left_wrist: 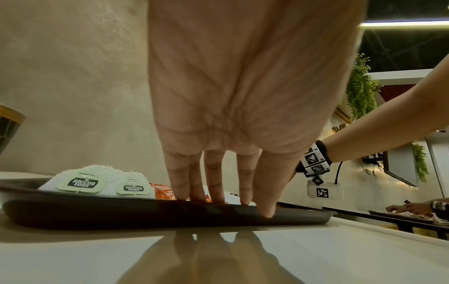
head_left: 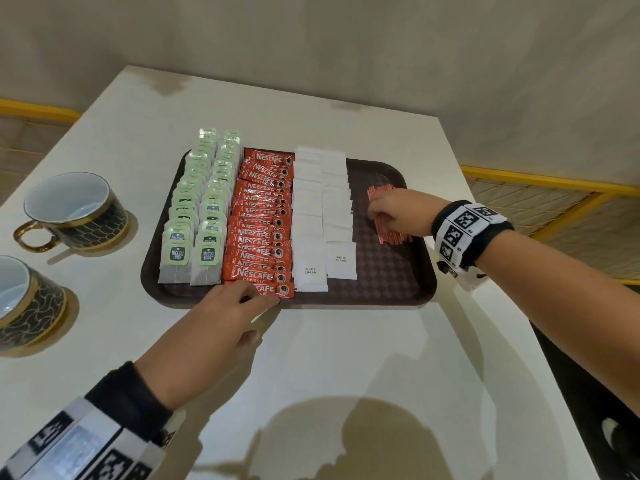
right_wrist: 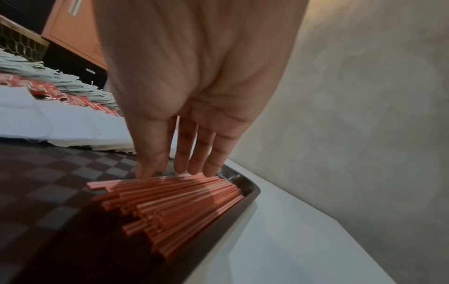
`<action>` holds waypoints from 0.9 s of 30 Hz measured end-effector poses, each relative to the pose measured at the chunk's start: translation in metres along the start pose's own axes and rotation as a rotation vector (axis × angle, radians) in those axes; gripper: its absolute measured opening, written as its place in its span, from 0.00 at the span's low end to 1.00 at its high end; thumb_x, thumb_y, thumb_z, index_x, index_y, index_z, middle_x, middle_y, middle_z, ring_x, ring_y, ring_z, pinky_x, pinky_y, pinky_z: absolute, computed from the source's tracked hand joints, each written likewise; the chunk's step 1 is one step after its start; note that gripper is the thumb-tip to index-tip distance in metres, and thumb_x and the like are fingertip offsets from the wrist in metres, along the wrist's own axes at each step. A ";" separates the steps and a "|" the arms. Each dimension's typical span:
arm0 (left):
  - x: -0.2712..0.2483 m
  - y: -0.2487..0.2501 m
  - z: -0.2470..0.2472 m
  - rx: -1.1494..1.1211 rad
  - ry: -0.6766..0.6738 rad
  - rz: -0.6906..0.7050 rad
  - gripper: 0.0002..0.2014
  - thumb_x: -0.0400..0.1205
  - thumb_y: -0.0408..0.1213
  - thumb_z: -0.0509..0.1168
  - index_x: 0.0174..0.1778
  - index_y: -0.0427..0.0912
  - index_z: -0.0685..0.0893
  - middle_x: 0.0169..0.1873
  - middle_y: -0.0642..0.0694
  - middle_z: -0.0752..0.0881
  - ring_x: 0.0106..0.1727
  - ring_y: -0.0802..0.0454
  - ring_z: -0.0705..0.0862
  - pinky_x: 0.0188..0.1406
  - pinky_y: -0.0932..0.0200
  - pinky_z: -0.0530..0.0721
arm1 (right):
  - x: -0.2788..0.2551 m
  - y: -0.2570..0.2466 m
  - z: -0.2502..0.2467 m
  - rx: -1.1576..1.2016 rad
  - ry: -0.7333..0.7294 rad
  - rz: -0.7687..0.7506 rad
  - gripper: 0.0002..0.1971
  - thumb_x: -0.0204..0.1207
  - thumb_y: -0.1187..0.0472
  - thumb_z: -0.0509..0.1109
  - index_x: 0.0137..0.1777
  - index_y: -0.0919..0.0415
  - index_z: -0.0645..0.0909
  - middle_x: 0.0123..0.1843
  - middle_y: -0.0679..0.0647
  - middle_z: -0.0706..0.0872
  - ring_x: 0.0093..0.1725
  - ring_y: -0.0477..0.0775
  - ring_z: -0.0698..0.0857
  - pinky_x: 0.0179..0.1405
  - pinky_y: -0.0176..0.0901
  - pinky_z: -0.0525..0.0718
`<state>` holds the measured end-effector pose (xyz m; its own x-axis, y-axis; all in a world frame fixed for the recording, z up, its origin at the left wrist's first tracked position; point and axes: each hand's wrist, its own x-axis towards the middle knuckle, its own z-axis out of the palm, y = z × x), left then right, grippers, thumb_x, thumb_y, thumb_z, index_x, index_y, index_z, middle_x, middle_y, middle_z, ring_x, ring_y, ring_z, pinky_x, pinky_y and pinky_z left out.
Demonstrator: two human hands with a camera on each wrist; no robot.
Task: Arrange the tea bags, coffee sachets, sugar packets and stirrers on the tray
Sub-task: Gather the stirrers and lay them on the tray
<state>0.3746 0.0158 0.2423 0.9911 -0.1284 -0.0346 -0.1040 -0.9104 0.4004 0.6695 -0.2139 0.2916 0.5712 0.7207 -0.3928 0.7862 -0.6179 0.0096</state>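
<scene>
A brown tray [head_left: 398,278] holds two columns of green-tagged tea bags [head_left: 194,209], a column of red coffee sachets [head_left: 263,216], two columns of white sugar packets [head_left: 318,202] and a bundle of orange stirrers [head_left: 393,233] at its right side. My left hand [head_left: 249,296] reaches over the near rim, straight fingers pressing the nearest sachet. In the left wrist view its thumb [left_wrist: 266,211] rests on the tray's rim [left_wrist: 121,213]. My right hand [head_left: 384,207] lies on the stirrers; in the right wrist view its straight fingertips [right_wrist: 194,169] touch the far end of the stirrers [right_wrist: 182,201].
Two black-and-gold cups [head_left: 74,209] [head_left: 20,299] stand on the white table [head_left: 346,375] left of the tray. A grey wall rises behind, and a yellow railing [head_left: 536,185] runs past the table's right edge. Another person's hands [left_wrist: 410,209] work at a separate tray.
</scene>
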 end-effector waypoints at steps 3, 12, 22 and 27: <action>0.002 -0.002 0.000 -0.002 0.001 0.005 0.29 0.73 0.32 0.76 0.70 0.52 0.80 0.58 0.51 0.81 0.56 0.46 0.81 0.52 0.55 0.80 | -0.008 -0.002 -0.003 0.028 0.056 0.005 0.16 0.77 0.59 0.72 0.64 0.57 0.80 0.64 0.54 0.78 0.61 0.57 0.79 0.62 0.51 0.80; 0.003 0.003 -0.005 -0.021 -0.005 -0.007 0.26 0.78 0.36 0.72 0.73 0.50 0.78 0.62 0.48 0.81 0.62 0.45 0.80 0.59 0.55 0.78 | -0.015 -0.006 0.007 -0.005 -0.026 0.057 0.25 0.68 0.58 0.81 0.64 0.55 0.79 0.62 0.52 0.74 0.58 0.55 0.76 0.58 0.47 0.77; 0.005 0.005 -0.007 -0.044 -0.019 -0.024 0.25 0.82 0.39 0.68 0.76 0.52 0.75 0.64 0.50 0.78 0.66 0.48 0.76 0.62 0.59 0.72 | -0.014 -0.005 0.006 0.012 -0.034 0.067 0.26 0.67 0.58 0.82 0.64 0.54 0.78 0.58 0.49 0.71 0.58 0.55 0.75 0.57 0.46 0.76; 0.005 0.005 -0.007 -0.045 -0.025 -0.017 0.25 0.82 0.41 0.68 0.76 0.53 0.75 0.66 0.51 0.77 0.67 0.49 0.75 0.60 0.62 0.69 | -0.026 -0.032 -0.004 0.146 0.076 0.002 0.26 0.69 0.53 0.80 0.66 0.55 0.79 0.67 0.53 0.75 0.65 0.56 0.75 0.67 0.49 0.76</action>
<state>0.3799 0.0137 0.2502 0.9903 -0.1234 -0.0642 -0.0828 -0.8940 0.4404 0.6303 -0.2113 0.3051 0.5934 0.7377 -0.3218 0.7456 -0.6545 -0.1254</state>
